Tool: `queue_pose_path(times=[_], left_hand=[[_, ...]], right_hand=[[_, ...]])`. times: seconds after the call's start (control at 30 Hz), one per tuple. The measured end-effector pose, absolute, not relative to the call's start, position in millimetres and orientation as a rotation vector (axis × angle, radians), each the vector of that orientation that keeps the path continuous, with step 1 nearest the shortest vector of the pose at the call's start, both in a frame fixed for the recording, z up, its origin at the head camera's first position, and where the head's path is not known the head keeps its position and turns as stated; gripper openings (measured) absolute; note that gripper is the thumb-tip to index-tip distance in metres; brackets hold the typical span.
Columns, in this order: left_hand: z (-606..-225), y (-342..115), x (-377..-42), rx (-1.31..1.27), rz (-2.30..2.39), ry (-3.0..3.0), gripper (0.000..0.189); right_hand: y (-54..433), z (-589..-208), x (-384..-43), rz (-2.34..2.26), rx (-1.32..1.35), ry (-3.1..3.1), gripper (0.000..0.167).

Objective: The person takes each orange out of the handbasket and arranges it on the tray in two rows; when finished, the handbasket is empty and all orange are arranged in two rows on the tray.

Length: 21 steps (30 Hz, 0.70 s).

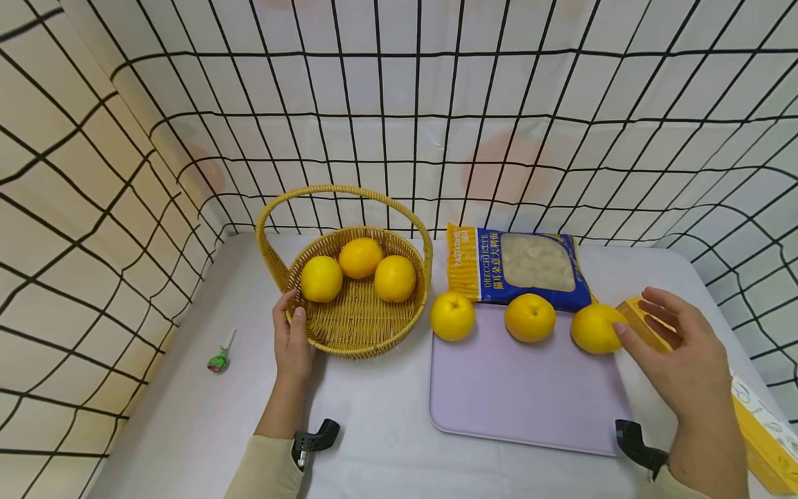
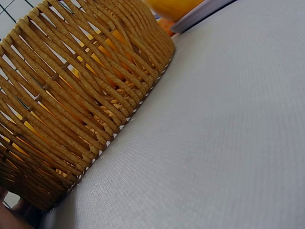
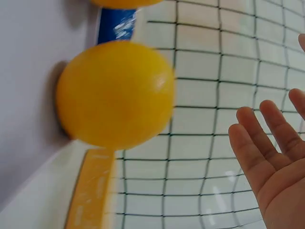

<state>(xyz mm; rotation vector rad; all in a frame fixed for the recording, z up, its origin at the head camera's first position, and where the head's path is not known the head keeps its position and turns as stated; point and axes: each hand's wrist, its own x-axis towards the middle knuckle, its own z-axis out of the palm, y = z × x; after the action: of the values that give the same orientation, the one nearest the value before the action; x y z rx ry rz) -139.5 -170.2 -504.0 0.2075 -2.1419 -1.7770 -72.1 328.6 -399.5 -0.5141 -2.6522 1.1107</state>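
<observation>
My left hand (image 1: 293, 346) holds the left side of a round wicker basket (image 1: 349, 339) with a tall handle, thumb at the rim. Inside the basket lie three yellow-orange oranges (image 1: 395, 278). The left wrist view shows the woven basket wall (image 2: 81, 90) up close and only a bit of the fingers. My right hand (image 1: 688, 360), fingers spread, hovers beside the rightmost orange (image 1: 595, 328); a gap between them shows in the right wrist view, where that orange (image 3: 116, 94) looms large. Two more oranges, one left (image 1: 452, 316) and one middle (image 1: 530, 318), sit along the far edge of a lilac tray (image 1: 524, 388).
Behind the tray lies a blue and yellow pasta bag (image 1: 520, 267). A yellow box (image 1: 645, 322) is partly behind my right hand, and another yellow-white box (image 1: 763, 433) lies at the right edge. A green-wrapped lollipop (image 1: 219, 359) lies left. Black wire mesh (image 1: 399, 114) surrounds the table.
</observation>
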Motion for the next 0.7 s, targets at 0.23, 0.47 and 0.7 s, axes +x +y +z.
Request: queue_pose_path(times=[0.23, 0.47, 0.7], left_hand=[[-503.5, -169.5, -139.2, 0.217, -1.792, -2.137, 0.042], [-502.9, -169.9, -140.3, 0.232, -1.791, -2.134, 0.042], [-500.6, -169.4, -139.3, 0.235, -1.793, -2.146, 0.043]], right_hand=[[301.6, -388.2, -66.1, 1.115, -0.15, -2.526, 0.066], [261.0, -385.0, -64.9, 1.095, 0.107, -2.542, 0.064], [213.6, -396.0, -67.9, 1.135, 0.386, -2.624, 0.061]])
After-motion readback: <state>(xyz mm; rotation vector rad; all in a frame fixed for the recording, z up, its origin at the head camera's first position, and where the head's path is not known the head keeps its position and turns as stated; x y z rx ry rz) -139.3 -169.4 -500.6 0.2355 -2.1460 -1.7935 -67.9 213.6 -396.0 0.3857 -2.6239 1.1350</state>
